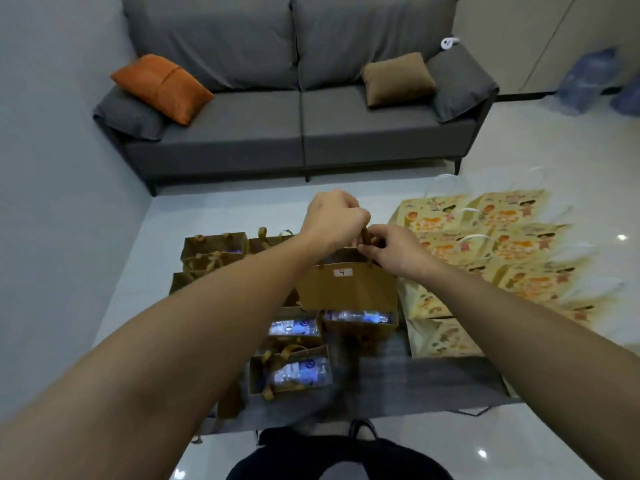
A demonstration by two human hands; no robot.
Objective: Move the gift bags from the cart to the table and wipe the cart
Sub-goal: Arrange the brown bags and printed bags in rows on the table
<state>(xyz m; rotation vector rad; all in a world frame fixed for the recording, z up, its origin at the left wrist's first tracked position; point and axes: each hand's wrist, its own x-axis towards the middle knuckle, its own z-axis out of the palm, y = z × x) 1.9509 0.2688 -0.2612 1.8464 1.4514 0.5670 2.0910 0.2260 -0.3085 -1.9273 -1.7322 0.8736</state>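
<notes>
While your left hand (332, 220) curls tightly round the handles of the plain brown paper gift bag with a small white label (346, 287), your right hand (391, 247) pinches the handle at the bag's top edge beside it. You hold that bag raised above the dark grey desk (433, 379), over other brown paper gift bags holding clear plastic bottles (294, 372). To its right, yellow gift bags printed with cartoon children (498, 244) lie flat and overlapping. Beyond stands a grey fabric sofa (298, 133).
</notes>
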